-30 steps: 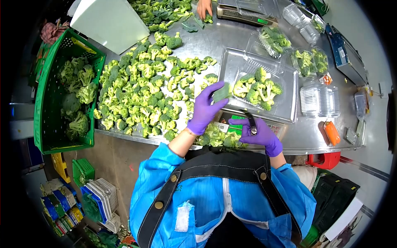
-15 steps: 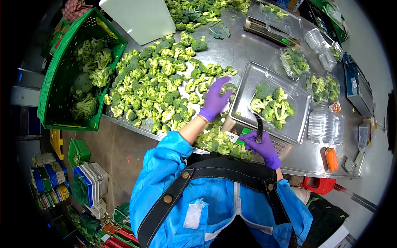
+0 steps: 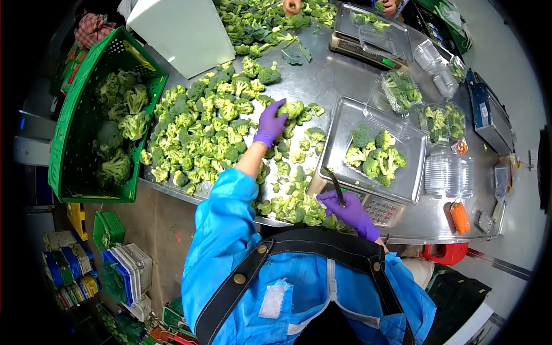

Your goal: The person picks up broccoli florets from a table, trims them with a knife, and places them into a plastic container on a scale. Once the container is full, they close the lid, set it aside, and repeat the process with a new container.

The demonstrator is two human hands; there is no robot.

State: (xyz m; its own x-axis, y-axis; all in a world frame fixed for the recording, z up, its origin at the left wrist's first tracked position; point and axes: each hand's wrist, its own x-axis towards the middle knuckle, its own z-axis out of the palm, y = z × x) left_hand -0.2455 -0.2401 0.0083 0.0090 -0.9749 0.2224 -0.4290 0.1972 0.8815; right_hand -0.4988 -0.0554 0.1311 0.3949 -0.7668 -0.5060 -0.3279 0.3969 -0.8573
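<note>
My left hand (image 3: 271, 123), in a purple glove, is closed round a broccoli floret (image 3: 292, 109) above the large heap of cut broccoli (image 3: 201, 121). In its purple glove, my right hand (image 3: 348, 211) grips a dark knife (image 3: 336, 187) beside the front corner of the scale (image 3: 382, 210). Several florets (image 3: 376, 155) lie in a clear plastic box on the scale's metal tray (image 3: 345, 115). Smaller broccoli pieces (image 3: 296, 207) are spread along the table edge between my hands.
A green crate (image 3: 86, 123) of broccoli stands at the left, near a pale box (image 3: 181, 37). Filled clear boxes (image 3: 440, 122), stacked empty boxes (image 3: 448, 175) and an orange object (image 3: 459, 217) lie right. Another person's hands (image 3: 388, 6) show near a second scale (image 3: 368, 49).
My left hand has moved left over the heap and closed on a floret. My right hand has shifted slightly left and down with the knife. Another person's hands have come into view at the top.
</note>
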